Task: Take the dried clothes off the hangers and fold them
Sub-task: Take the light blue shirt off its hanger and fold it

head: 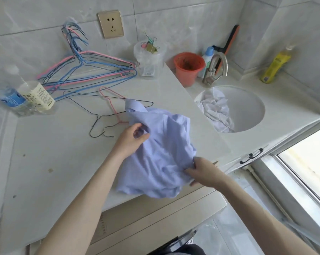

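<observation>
A light blue shirt (161, 151) lies bunched on the white counter (54, 153), its lower part hanging over the front edge. My left hand (131, 138) pinches a fold near the shirt's collar side. My right hand (203, 173) grips the shirt's right edge by the counter's front corner. Two loose wire hangers, one black (100, 115) and one pink (109, 100), lie just behind the shirt, partly under it. A pile of pink, blue and black hangers (89, 70) rests against the back wall.
Two plastic bottles (26, 94) stand at the left. A clear bag of binder clips (149, 54), an orange cup (188, 69) and a tap (215, 69) stand at the back. White cloth (218, 109) fills the round sink (251, 111). An open window (302, 162) is at the right.
</observation>
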